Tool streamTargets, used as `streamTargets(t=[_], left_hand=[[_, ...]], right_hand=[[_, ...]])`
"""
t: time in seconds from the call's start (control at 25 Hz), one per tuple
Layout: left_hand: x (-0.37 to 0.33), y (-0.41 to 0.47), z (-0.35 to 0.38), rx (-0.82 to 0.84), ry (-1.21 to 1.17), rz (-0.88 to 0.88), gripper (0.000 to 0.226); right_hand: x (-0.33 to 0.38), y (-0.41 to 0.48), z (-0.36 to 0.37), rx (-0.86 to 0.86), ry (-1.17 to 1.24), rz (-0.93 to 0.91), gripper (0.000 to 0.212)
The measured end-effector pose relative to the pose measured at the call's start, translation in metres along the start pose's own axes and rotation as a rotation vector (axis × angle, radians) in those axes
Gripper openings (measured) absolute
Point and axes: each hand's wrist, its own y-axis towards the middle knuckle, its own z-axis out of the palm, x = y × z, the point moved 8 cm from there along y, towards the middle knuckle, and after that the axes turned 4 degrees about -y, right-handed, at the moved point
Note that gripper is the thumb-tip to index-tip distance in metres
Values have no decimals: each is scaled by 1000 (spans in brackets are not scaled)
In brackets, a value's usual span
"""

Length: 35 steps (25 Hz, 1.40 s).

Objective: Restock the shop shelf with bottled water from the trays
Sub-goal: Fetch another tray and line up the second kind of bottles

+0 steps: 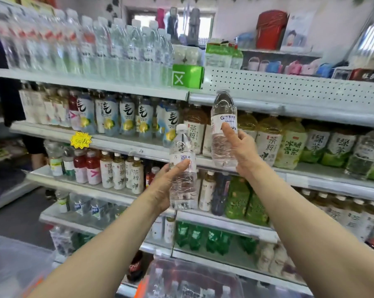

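Below the green box (187,76), you held two water bottles up before the shelving, one in each hand. Your right hand (245,151) curled its fingers round the higher bottle (223,108) at the label, and the cap reached just under the box and a little to its right. Your left hand (163,188) gripped the lower bottle (182,145), thumb laid across its label, well below the box. Both bottles stood roughly upright.

I judged this to be the carrying-up step: the bottles were in hand but not yet shelved. Left of the box, on the top shelf (95,83), stood a row of clear water bottles (117,46). The next move probably called for lifting each bottle over that shelf's lip and standing it beside the row without toppling its neighbours.

The count was two hands, two held bottles and one green box. The row left of the box was too blurred to count. Far below the box lay one wrapped tray (160,267) showing several caps, though I could not tell how many.
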Motion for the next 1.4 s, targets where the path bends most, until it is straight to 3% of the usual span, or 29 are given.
streamTargets(t=[0.12,0.32,0.44,0.52,0.64,0.76,0.84,0.92,1.0,1.2,1.28,1.4], left_hand=[[-43,10,6,39,-23,100,70],[-101,47,16,118,-155,99,46],[-136,72,17,172,-190,92,55],[-159,87,11,153,-46,125,77],[-195,113,0,149,49,185,75],[-236,133,-11,121,76,301,81],[-261,147,-20,119,75,367,60],[-281,157,-26,116,94,396,41],[-296,169,-33,115,114,439,35],[-313,207,-51,97,58,443,69],[-315,221,-57,109,44,451,72],[-313,232,-62,157,46,480,67]], right_hand=[[37,23,7,-4,57,-64,39],[79,75,28,-43,71,-167,72],[93,107,43,-53,61,-212,75],[99,131,50,-86,68,-233,79],[110,167,61,-123,98,-209,62],[120,198,80,-99,190,-196,87],[129,221,92,-116,228,-229,108],[134,242,102,-149,253,-242,89],[133,263,106,-196,251,-224,72],[105,312,126,-170,178,-131,85],[95,327,131,-149,75,-90,90],[87,347,135,-159,-37,-45,78]])
